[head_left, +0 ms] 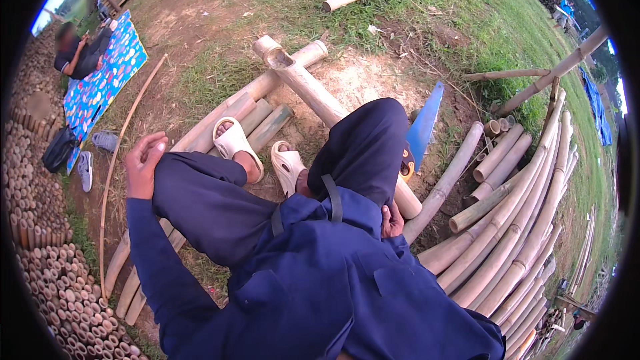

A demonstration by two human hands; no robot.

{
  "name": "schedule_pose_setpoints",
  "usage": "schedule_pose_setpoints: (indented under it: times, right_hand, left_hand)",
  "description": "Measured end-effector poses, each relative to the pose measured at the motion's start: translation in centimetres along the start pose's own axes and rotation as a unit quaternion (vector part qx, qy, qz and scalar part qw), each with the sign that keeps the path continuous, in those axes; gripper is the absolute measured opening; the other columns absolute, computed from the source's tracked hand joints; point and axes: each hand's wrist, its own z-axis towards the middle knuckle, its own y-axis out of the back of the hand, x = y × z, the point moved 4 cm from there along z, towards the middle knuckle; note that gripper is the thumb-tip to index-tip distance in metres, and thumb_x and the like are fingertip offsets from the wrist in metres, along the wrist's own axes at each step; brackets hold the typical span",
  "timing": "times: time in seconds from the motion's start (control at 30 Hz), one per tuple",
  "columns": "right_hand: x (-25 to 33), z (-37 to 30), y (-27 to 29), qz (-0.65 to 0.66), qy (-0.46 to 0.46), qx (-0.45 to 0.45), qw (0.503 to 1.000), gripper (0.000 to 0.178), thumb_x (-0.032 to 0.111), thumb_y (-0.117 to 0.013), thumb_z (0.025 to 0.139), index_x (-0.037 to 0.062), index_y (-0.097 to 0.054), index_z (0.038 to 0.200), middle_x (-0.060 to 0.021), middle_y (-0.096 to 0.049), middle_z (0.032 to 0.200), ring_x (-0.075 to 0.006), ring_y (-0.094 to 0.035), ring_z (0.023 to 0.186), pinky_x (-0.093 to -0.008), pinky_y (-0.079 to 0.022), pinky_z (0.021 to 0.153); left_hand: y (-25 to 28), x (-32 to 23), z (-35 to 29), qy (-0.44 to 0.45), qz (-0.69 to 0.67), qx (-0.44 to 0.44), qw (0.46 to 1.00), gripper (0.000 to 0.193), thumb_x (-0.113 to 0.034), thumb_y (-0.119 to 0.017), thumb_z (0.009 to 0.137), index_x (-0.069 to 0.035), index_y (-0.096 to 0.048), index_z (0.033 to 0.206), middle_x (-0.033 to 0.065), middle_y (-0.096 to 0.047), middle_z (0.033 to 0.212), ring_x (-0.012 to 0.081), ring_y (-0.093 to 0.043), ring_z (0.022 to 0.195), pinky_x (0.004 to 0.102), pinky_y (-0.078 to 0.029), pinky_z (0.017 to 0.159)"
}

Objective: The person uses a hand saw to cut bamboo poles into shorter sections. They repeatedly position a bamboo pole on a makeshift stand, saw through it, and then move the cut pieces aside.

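My left hand (141,163) hangs beside my left knee, its fingers loosely bent and nothing in them. My right hand (392,220) lies low against my right thigh, beside the near end of a bamboo pole (310,91); its fingers are partly hidden. That pole runs under my right leg and rests across other bamboo at its far end, where an opening is cut in its top. A handsaw with a blue blade (424,127) and an orange handle (407,160) stands past my right knee, apart from both hands.
Long bamboo poles (513,240) are piled at the right, cut lengths (500,160) beside them. Stacked bamboo pieces (67,293) line the left. A thin stick (130,127) lies near my left hand. A person (80,57) sits by a patterned blue mat (110,80).
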Motion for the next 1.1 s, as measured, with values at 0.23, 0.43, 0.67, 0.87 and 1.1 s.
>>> schedule_pose_setpoints:
  times: [0.23, 0.43, 0.67, 0.87, 1.1]
  right_hand:
    - [1.9, 3.0, 1.4, 0.086, 0.040, -0.046, 0.994, 0.035, 0.013, -0.064, 0.103, -0.0016, -0.054, 0.134, -0.0086, -0.070, 0.108, -0.0143, -0.065, 0.096, -0.0280, -0.050, 0.088]
    - [6.8, 4.6, -1.3, 0.135, 0.039, 0.027, 0.990, 0.064, 0.040, -0.055, 0.106, -0.0055, -0.039, 0.148, -0.0215, -0.057, 0.132, -0.0262, -0.056, 0.122, -0.0394, -0.043, 0.106]
    - [17.5, 12.1, -3.1, -0.030, 0.107, 0.087, 0.990, 0.098, 0.045, -0.070, 0.093, -0.0035, -0.019, 0.162, -0.0254, -0.034, 0.160, -0.0365, -0.033, 0.150, -0.0450, -0.025, 0.124]
    - [23.7, 19.6, -6.4, -0.247, 0.231, 0.113, 0.934, 0.109, 0.047, -0.089, 0.074, 0.0076, -0.034, 0.159, -0.0277, -0.037, 0.157, -0.0420, -0.037, 0.147, -0.0478, -0.032, 0.121]
    - [28.0, 28.2, -14.5, -0.340, 0.271, 0.350, 0.829, 0.059, 0.050, -0.086, 0.074, 0.0083, -0.074, 0.115, -0.0131, -0.069, 0.112, -0.0362, -0.065, 0.110, -0.0472, -0.052, 0.097]
  left_hand:
    - [-7.4, -1.3, -13.3, -0.070, 0.028, -0.252, 0.965, 0.093, -0.044, -0.066, 0.092, 0.002, -0.024, 0.161, 0.0242, -0.028, 0.163, 0.0367, -0.028, 0.152, 0.0478, -0.019, 0.125]
    - [-11.2, 3.1, -23.2, 0.003, 0.098, -0.243, 0.965, 0.111, -0.047, -0.072, 0.086, 0.002, -0.010, 0.164, 0.0290, -0.011, 0.168, 0.0450, -0.012, 0.156, 0.0556, -0.013, 0.126]
    - [-10.5, 0.5, -18.3, 0.015, 0.188, -0.180, 0.965, 0.110, -0.044, -0.077, 0.084, -0.003, -0.013, 0.165, 0.0313, -0.007, 0.169, 0.0487, -0.013, 0.156, 0.0571, -0.016, 0.125]
    - [-10.9, 0.9, -11.7, -0.030, 0.291, -0.081, 0.953, 0.097, -0.047, -0.076, 0.085, -0.014, -0.030, 0.163, 0.0320, -0.006, 0.169, 0.0525, -0.012, 0.155, 0.0616, -0.017, 0.122]
    - [-7.1, 2.4, 0.0, -0.096, 0.307, 0.041, 0.946, 0.064, -0.037, -0.077, 0.081, -0.010, -0.063, 0.137, 0.0179, -0.052, 0.147, 0.0423, -0.044, 0.137, 0.0531, -0.035, 0.113]
